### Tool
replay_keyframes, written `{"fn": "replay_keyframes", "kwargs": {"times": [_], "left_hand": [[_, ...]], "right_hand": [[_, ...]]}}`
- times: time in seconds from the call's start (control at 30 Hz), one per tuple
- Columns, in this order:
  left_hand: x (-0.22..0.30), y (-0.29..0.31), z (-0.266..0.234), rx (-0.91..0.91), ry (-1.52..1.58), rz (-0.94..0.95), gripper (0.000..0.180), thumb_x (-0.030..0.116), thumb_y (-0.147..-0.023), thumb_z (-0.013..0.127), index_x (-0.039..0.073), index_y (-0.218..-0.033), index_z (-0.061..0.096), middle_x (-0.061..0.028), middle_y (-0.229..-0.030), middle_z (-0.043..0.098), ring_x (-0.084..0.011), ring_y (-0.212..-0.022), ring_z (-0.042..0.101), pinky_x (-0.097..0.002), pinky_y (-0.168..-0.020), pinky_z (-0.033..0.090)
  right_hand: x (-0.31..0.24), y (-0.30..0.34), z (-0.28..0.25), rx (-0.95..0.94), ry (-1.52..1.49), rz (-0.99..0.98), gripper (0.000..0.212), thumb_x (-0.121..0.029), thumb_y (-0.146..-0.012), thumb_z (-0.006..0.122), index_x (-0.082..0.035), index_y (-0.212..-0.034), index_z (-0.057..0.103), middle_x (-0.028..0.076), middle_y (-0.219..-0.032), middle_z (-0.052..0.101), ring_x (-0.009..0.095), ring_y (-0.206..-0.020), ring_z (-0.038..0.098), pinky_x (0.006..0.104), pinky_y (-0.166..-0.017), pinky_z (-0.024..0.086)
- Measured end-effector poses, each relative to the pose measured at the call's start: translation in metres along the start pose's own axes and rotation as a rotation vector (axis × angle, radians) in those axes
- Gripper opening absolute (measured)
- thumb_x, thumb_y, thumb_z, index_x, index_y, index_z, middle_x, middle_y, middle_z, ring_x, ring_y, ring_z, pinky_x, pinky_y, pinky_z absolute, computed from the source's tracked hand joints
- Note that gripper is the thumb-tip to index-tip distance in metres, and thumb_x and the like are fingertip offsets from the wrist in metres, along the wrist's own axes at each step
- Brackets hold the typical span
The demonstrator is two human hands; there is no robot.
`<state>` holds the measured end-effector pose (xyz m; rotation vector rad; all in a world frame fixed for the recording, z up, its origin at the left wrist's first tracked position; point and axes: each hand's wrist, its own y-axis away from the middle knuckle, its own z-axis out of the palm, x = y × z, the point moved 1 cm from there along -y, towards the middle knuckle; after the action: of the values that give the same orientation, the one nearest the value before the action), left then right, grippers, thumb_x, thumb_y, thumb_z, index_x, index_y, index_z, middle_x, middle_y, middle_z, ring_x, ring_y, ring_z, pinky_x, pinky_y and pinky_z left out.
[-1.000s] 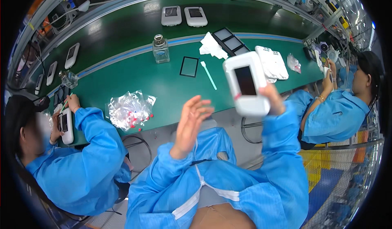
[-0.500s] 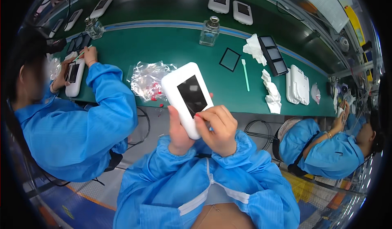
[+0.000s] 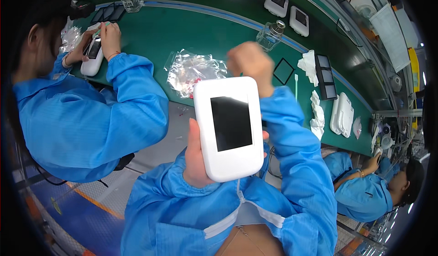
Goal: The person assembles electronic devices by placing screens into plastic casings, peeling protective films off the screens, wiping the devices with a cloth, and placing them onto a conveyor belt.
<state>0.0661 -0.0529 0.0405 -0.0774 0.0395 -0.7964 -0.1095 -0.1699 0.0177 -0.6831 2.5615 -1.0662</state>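
Observation:
A white rounded handheld device (image 3: 226, 162) with a black rectangular screen rests in my left hand (image 3: 196, 158). My thumb lies along its left side and fingertips show at its right edge; the device faces up, in front of my chest. Beyond it, my right hand (image 3: 252, 65) is raised over the bench, off the device, between a crinkled clear plastic bag (image 3: 194, 71) and a black rectangular frame (image 3: 284, 71). Its fingers look curled but are smeared by motion, and whatever they may hold cannot be made out. Small red bits lie at the bag.
On the green bench (image 3: 159, 30) stand a glass bottle (image 3: 270, 36), white wipes (image 3: 316, 114), a pale green swab (image 3: 296, 88), a black tray (image 3: 325, 75) and stacked white housings (image 3: 341, 114). Two devices (image 3: 276, 3) lie behind. Co-workers in blue sit left (image 3: 86, 114) and right (image 3: 365, 192).
My right hand has left the lower part of the screen and moved up and away over the bench. The device now sits more upright and closer in my left hand. The view has shifted.

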Motion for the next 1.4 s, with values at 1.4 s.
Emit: {"fn": "replay_keyframes", "kwargs": {"times": [1.4], "left_hand": [[-0.035,-0.031,0.01,-0.045,-0.286,-0.195,0.088,0.069,-0.091,0.034,0.01,-0.152,0.013,-0.0263,-0.148,0.03,-0.0492,-0.125,0.045,-0.0648,-0.093,0.046]], "right_hand": [[-0.101,0.083,-0.223,-0.075,-0.555,0.842,0.012,-0.001,-0.088,0.06,0.001,-0.099,0.058,0.012,-0.086,0.062,0.019,-0.072,0.062,0.0294,-0.063,0.049]]}}
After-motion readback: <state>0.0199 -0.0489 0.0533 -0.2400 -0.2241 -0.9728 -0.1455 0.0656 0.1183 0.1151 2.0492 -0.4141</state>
